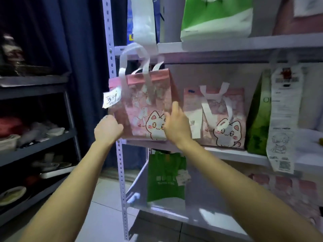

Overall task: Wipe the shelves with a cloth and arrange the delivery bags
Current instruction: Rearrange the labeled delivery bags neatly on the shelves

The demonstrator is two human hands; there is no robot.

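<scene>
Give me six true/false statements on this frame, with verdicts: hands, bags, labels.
1. The left hand and the right hand both grip the held pink cat bag. True.
2. The right hand holds a cloth. False: it grips the bag; no cloth shows.
3. A second pink cat bag stands on the middle shelf, right of the held one. True.
4. A blue bag stands on the shelf below. False: a green bag stands there.
5. The long receipt hangs by the rack's left post. False: it hangs right of the second bag.
6. A handwritten note sits at the held bag's upper left. True.
</scene>
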